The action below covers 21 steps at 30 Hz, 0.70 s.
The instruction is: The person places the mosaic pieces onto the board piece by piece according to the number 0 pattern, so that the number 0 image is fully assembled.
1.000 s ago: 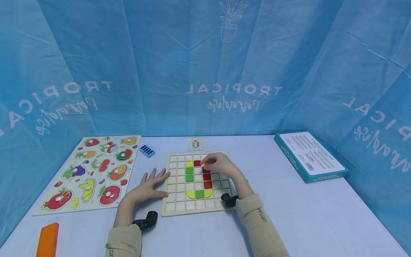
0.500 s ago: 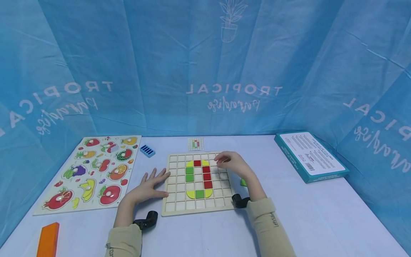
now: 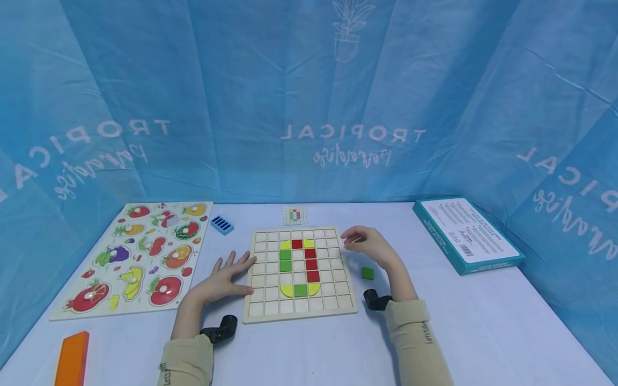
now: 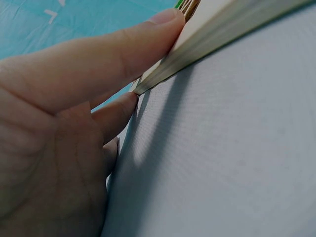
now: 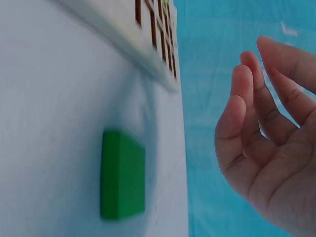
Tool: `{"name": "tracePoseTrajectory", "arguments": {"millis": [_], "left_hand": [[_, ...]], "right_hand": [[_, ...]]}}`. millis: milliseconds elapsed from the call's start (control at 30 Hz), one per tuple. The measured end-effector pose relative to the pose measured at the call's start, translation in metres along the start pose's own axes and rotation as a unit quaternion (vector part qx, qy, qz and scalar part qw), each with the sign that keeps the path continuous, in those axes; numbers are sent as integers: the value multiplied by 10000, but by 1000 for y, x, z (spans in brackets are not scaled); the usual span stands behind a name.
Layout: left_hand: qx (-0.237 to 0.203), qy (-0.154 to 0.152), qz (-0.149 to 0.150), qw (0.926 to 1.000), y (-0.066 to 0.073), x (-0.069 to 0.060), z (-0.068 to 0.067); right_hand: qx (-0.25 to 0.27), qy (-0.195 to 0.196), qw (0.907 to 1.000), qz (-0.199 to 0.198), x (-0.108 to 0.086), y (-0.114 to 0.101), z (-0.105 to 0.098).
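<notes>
A wooden grid board (image 3: 267,309) lies mid-table, its cells holding red squares (image 3: 311,265), green squares (image 3: 285,265) and yellow rounded corner pieces (image 3: 287,291) in a ring. My left hand (image 3: 219,281) rests on the board's left edge with spread, straight fingers; thumb and fingertips touch the rim in the left wrist view. Off the board's upper right corner hovers my right hand (image 3: 372,246), fingers loosely bent and nothing between them, as the right wrist view (image 5: 276,133) confirms for the hand. Below it on the cloth sits a loose green block (image 3: 367,273).
Behind the board lies a small pattern card (image 3: 294,215). A fruit puzzle board (image 3: 140,257) and a small blue block (image 3: 222,225) with dark stripes are at left. An orange block (image 3: 72,359) is at the near left, a teal box (image 3: 468,236) at right.
My right hand has moved away from the ring's upper right corner, out past the board's right edge. The loose green block now shows fully. My left hand has stayed put.
</notes>
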<state>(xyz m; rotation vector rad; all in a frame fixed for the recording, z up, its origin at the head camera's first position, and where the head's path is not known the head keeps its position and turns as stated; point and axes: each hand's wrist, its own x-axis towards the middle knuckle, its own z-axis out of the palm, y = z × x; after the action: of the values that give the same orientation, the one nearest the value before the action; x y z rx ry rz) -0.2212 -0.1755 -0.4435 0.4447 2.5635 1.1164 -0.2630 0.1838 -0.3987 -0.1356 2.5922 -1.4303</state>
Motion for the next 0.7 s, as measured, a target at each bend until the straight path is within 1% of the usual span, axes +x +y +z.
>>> {"name": "tracePoseTrajectory", "arguments": {"millis": [133, 233, 367, 467, 500, 700], "left_hand": [[15, -19, 2, 10000, 0, 0, 0], [10, -23, 10, 10000, 0, 0, 0], [23, -25, 32, 10000, 0, 0, 0], [32, -25, 3, 10000, -1, 1, 0], [34, -28, -9, 10000, -1, 1, 0], [6, -53, -69, 10000, -2, 2, 0]], "right_hand": [[-17, -16, 10000, 57, 0, 9, -8], [53, -49, 10000, 34, -1, 17, -13], [161, -190, 9997, -44, -1, 28, -19], [197, -368, 9991, -47, 0, 35, -24], [209, -442, 9988, -38, -3, 33, -25], [113, -842, 9964, 45, -3, 44, -30]]}}
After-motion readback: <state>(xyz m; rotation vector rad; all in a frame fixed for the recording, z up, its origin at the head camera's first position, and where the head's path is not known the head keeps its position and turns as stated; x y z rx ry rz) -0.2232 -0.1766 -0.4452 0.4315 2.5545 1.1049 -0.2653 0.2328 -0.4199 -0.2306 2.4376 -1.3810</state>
